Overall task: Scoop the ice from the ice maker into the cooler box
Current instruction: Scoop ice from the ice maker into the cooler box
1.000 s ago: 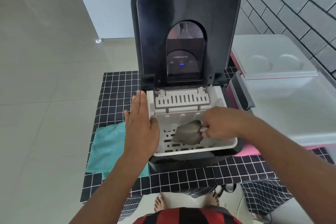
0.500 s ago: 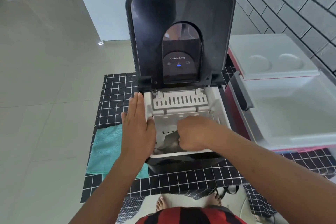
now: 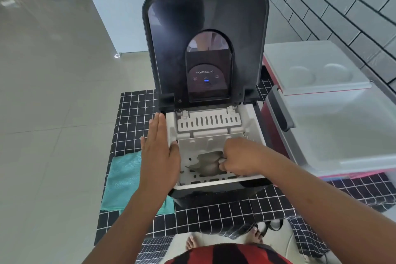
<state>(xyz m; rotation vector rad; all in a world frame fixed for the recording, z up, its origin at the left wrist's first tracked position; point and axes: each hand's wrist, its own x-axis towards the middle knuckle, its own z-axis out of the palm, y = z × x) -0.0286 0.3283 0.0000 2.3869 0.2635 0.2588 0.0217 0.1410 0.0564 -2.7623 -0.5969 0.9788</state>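
The black ice maker (image 3: 205, 34) stands on the checked cloth with its lid raised. Its white slotted basket (image 3: 214, 184) lies open below the lid. My left hand (image 3: 159, 154) rests flat against the maker's left side, fingers straight. Inside the basket, my right hand (image 3: 237, 158) grips the handle of a translucent grey scoop (image 3: 206, 164), whose bowl points left over the basket floor. I cannot tell whether ice is in the scoop. The cooler box (image 3: 334, 135), white inside with a red shell, stands open just right of the maker, its lid (image 3: 312, 68) tipped back.
A teal cloth (image 3: 122, 180) lies on the black-and-white checked tablecloth (image 3: 137, 103) left of the maker. A grey brick wall (image 3: 342, 2) runs behind the cooler. A white cabinet (image 3: 126, 10) stands across the tiled floor, a person in a dotted garment beside it.
My right hand drew the scoop toward the basket's front left, then shifted back right, so the scoop's bowl shows again. The left hand stayed flat on the maker's side.
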